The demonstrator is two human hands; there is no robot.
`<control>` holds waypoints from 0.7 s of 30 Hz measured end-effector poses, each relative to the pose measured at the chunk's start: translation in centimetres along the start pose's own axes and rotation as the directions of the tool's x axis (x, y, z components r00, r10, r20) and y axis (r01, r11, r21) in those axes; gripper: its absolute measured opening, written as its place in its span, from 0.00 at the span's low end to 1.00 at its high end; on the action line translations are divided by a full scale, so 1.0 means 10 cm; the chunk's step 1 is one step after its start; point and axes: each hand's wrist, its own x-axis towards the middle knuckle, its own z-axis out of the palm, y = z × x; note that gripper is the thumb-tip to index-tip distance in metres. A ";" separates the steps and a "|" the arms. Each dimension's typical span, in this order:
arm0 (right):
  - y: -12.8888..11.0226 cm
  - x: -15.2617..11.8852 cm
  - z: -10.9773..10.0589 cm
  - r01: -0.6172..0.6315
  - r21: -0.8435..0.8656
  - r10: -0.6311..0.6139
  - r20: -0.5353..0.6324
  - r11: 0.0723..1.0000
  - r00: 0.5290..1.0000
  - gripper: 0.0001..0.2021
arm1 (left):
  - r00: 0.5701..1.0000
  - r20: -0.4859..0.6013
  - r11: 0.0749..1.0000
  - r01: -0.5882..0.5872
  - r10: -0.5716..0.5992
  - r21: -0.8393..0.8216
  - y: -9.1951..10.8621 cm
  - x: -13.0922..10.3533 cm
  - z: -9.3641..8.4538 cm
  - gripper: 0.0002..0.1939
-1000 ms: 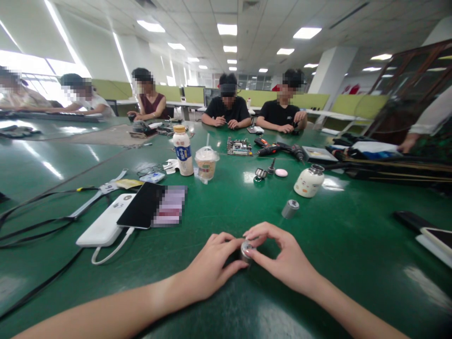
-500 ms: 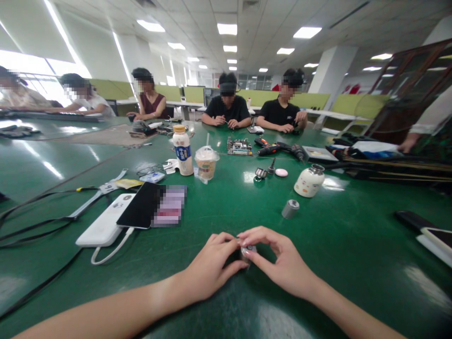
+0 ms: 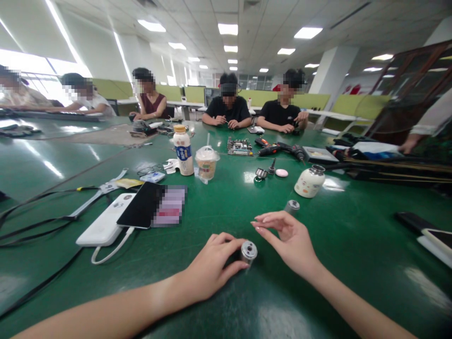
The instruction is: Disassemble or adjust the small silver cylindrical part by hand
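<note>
My left hand (image 3: 215,266) grips a small silver electric motor (image 3: 249,252) standing upright on the green table. Its thumb and fingers curl around the left side, so the round end face with its dark centre and small holes shows on top. To the right, my right hand (image 3: 287,240) is raised with thumb and fingers apart, nothing between them. Behind its knuckles stands a second silver cylinder (image 3: 293,205) of similar size, its lower part hidden by that hand.
Farther off stand a cream flask (image 3: 310,181), a metal lid (image 3: 261,174), a plastic cup (image 3: 206,162) and a drink bottle (image 3: 182,153). On the left lie a white power bank (image 3: 106,221) and a phone (image 3: 141,205). A circuit board (image 3: 239,146) and drills (image 3: 270,149) lie near seated people.
My right hand has come off the motor and moved right and slightly up, uncovering its end face. The left hand stays around the motor.
</note>
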 end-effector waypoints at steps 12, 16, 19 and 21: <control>0.36 0.04 -0.17 -0.147 -0.207 0.177 0.139 0.967 0.974 0.11 | 1.000 0.010 1.000 0.022 -0.022 0.010 0.00 0.00 0.00 0.17; 0.14 0.02 -0.07 -0.082 -0.067 0.088 0.089 0.994 0.992 0.11 | 1.000 0.002 1.000 0.013 -0.013 0.002 0.00 0.00 0.00 0.15; -0.05 -0.04 0.03 -0.048 -0.006 0.049 0.128 0.999 0.991 0.08 | 1.000 -0.005 1.000 0.000 0.000 0.004 -0.01 0.00 0.01 0.16; -0.14 -0.08 0.09 -0.028 -0.015 0.030 0.160 1.000 0.987 0.05 | 1.000 -0.009 1.000 -0.008 0.008 0.008 -0.03 -0.01 0.02 0.17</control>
